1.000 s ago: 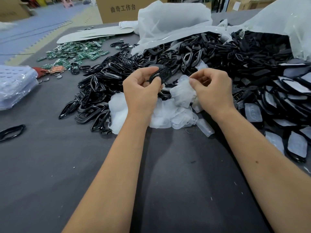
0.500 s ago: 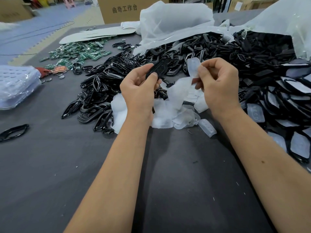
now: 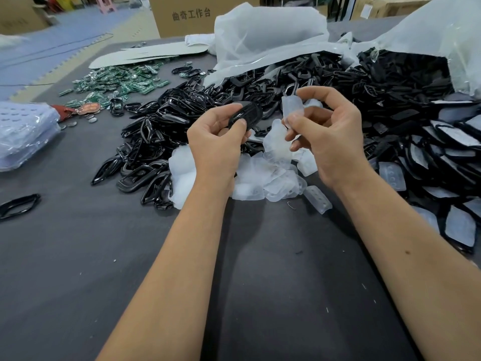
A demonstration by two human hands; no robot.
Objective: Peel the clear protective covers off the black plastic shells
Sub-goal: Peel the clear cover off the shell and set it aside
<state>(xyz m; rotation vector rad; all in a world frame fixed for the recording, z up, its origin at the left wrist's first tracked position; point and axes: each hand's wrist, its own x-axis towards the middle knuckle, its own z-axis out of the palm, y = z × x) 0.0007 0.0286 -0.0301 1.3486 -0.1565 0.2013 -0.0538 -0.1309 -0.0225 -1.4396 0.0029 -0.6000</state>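
My left hand (image 3: 218,142) grips a black plastic shell (image 3: 246,114) above the table, thumb pressed on its near edge. My right hand (image 3: 328,131) pinches a clear protective cover (image 3: 292,106) between thumb and fingers, held upright and apart from the shell. Below both hands lies a heap of peeled clear covers (image 3: 263,175). A pile of black frames (image 3: 156,142) spreads to the left. To the right lie black shells with clear covers (image 3: 458,225) still on them.
Green circuit boards (image 3: 122,84) lie at the back left. A stack of clear blister trays (image 3: 23,134) sits at the left edge. White plastic bags (image 3: 265,35) and a cardboard box (image 3: 182,14) stand behind. One loose black frame (image 3: 19,205) lies on the grey table (image 3: 78,269).
My right hand has pulled the clear cover off the shell and lifted it up and to the right. My left hand has raised the black shell slightly.
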